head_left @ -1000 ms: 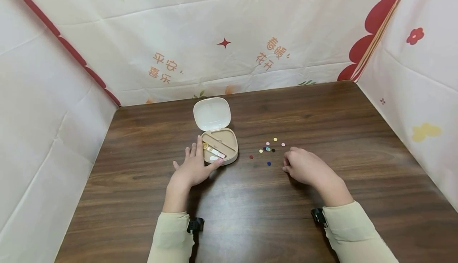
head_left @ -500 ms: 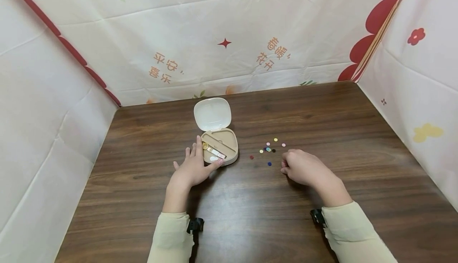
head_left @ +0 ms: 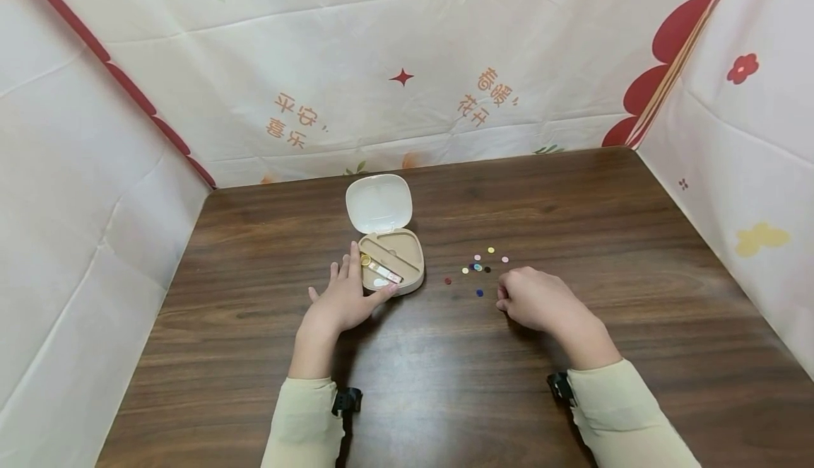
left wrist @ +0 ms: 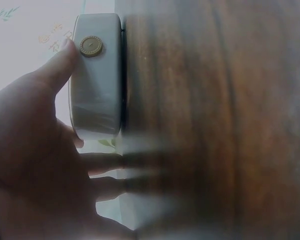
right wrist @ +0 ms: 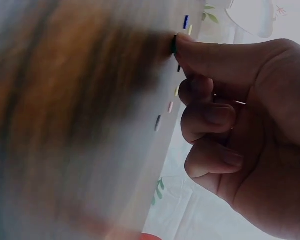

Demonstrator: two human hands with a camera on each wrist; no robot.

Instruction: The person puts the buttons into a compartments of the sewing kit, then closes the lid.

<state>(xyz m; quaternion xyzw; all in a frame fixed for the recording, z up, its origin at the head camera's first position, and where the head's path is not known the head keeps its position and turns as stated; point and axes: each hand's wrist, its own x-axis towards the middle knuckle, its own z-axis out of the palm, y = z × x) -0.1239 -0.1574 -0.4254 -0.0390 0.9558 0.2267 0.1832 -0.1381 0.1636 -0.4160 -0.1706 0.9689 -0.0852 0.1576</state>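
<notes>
Case [head_left: 417,281] in rounded beige plastic, glossy white lid [head_left: 379,203] raised, left of centre, our left hand [head_left: 343,303] spread straight-fingered against it, our right hand [head_left: 540,298] pinching small dark-green disc [right wrist: 174,44], right of scattered multicoloured discs [head_left: 478,268].

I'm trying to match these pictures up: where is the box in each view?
Head: the box sits near the centre, lid up, left hand against it.
Left wrist: the box is at upper left, seen side-on.
Right wrist: perhaps the pale shape cut off by the top edge; I can't be sure.
Shared landmark: the brown table, in all three.
</notes>
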